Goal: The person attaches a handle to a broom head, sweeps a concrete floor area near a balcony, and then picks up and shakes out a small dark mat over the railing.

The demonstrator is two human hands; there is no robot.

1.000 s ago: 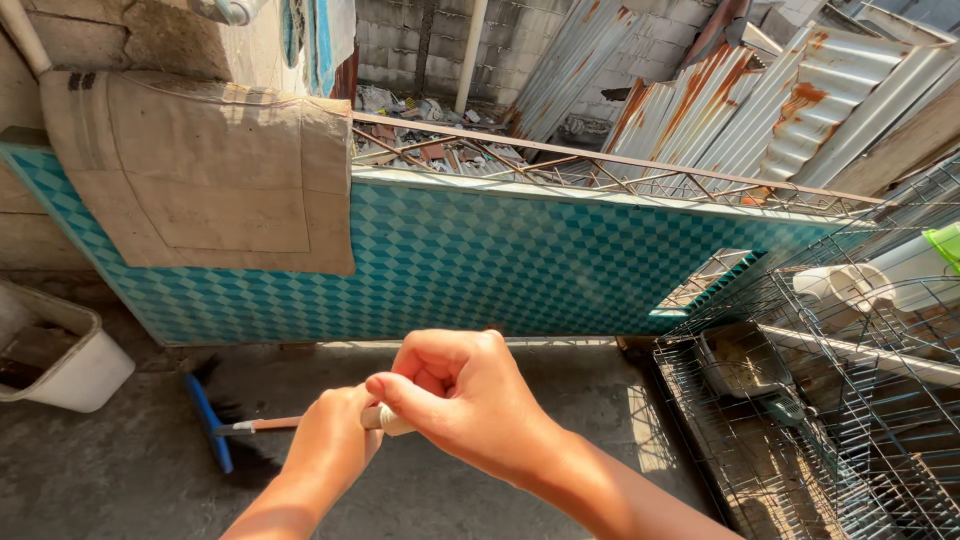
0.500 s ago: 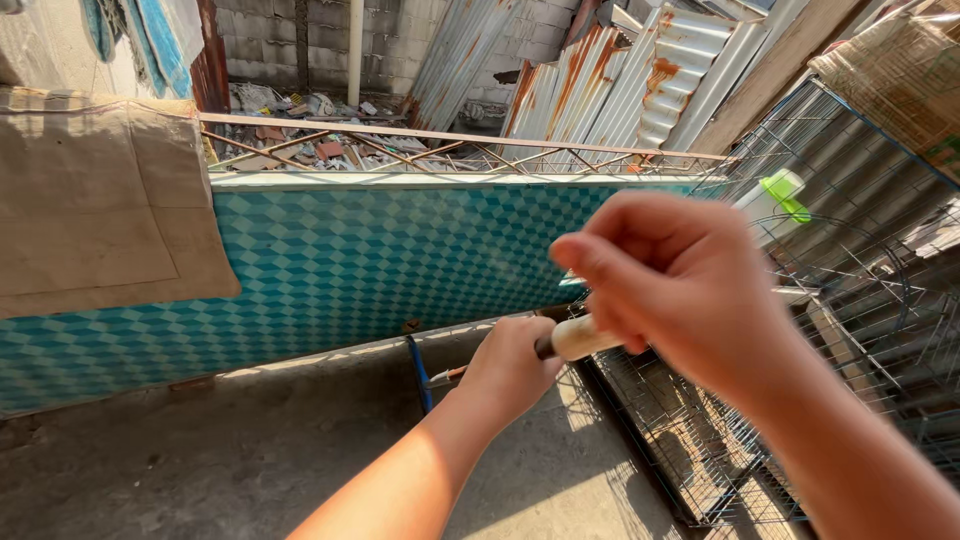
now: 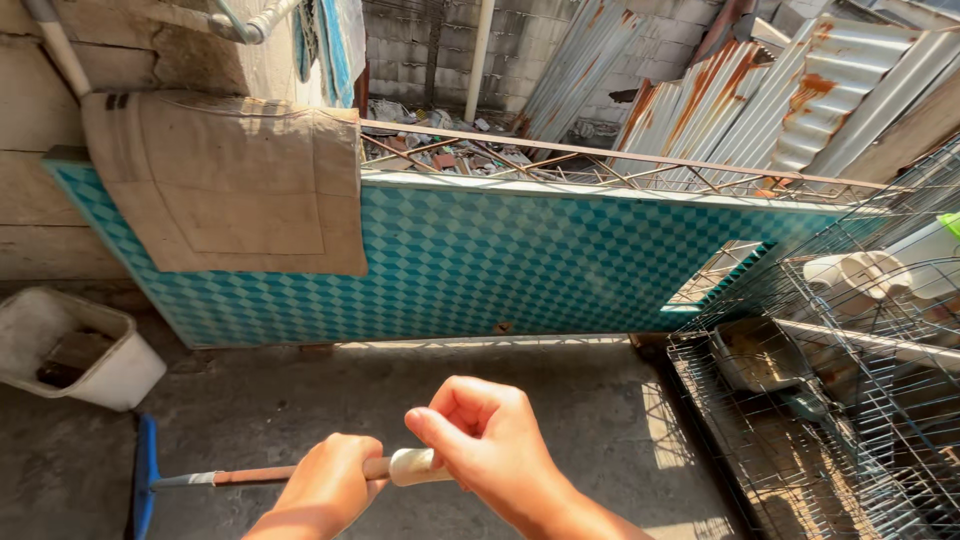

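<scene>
Both my hands grip a long-handled broom (image 3: 250, 474). My left hand (image 3: 325, 483) is closed around the brown wooden shaft, and my right hand (image 3: 490, 440) is closed over the pale cap at the handle's top end. The shaft runs left along the concrete floor to a blue broom head (image 3: 146, 475) that rests on the ground at the lower left, near a white plastic tub (image 3: 110, 375).
A teal patterned panel (image 3: 480, 260) leans along the back with a tan sack (image 3: 230, 180) draped over it. Wire cages (image 3: 830, 400) stand at the right holding a metal pan (image 3: 755, 355) and white pipes. Rusty corrugated sheets (image 3: 760, 100) lean behind.
The broom head has swept from the floor's middle right back to the far left near the tub. My hands dropped lower and the view swung back left.
</scene>
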